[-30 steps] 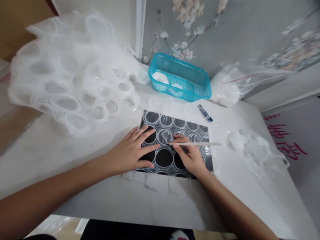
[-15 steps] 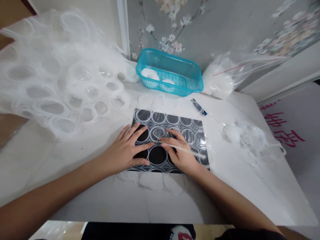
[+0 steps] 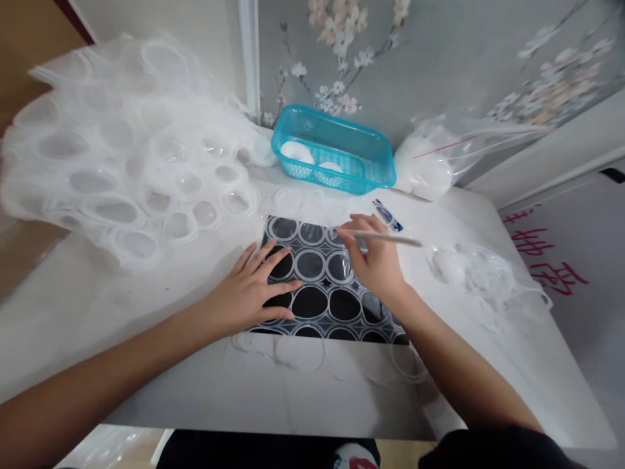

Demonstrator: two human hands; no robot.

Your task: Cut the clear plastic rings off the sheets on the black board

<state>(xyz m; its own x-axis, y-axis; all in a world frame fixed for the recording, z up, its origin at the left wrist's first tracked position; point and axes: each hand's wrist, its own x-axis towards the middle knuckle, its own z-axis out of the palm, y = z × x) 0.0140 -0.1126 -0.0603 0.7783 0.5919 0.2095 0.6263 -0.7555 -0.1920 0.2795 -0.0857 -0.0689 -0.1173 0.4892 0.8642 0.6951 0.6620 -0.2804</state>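
Note:
A dark sheet (image 3: 309, 303) printed with pale-outlined ovals lies on the table, with clear ring-patterned film over it. My left hand (image 3: 251, 286) rests flat on its left part, fingers spread. Over the upper right part is my right hand (image 3: 375, 254), its fingers closed round a thin pale stick-like tool (image 3: 398, 239) that points to the right. The tool's exact kind cannot be made out. Whether a bit of film is also in these fingers is hidden. Film edges with round cut-outs (image 3: 300, 352) stick out past the sheet's near side.
At the back stands a blue plastic basket (image 3: 336, 120) with white round pieces inside. A big heap of ring-holed clear film (image 3: 112, 156) fills the left. On the right are a zip bag (image 3: 424, 166), a small blue-and-white packet (image 3: 387, 215) and crumpled film scraps (image 3: 488, 270).
My right hand has moved up and right from the sheet's middle, carrying the stick-like tool. The loose loop in the middle oval no longer shows there. My left hand stays put.

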